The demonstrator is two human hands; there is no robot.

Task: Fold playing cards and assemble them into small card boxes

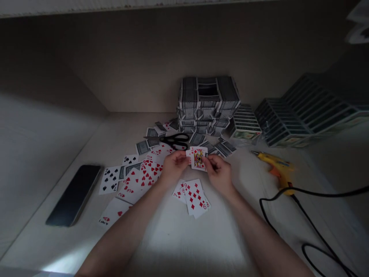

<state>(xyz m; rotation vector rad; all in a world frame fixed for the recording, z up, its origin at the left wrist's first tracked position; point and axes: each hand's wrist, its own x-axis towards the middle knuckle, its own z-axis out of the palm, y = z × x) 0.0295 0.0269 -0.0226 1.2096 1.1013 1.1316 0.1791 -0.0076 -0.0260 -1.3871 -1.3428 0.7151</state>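
Between my two hands are a few playing cards (198, 158), with a jack of diamonds in front. My left hand (175, 164) pinches their left edge, where another card peeks out behind the jack. At the right edge my right hand (218, 169) has its thumb on the jack and its fingers curled. Just below the hands lies a small fan of diamond cards (196, 198), a nine on top. Many heart cards (144, 175) are spread to the left, partly covered by my left forearm. Black-handled scissors (170, 139) rest on cards behind my left hand.
A phone (74, 195) lies at left beside a seven of spades (109, 180). Behind stands a box built of cards (209, 104), with face-down cards around its base. Rack-like stacks (291, 115) stand at right. A yellow glue gun (278, 169) trails a black cable (307, 219).
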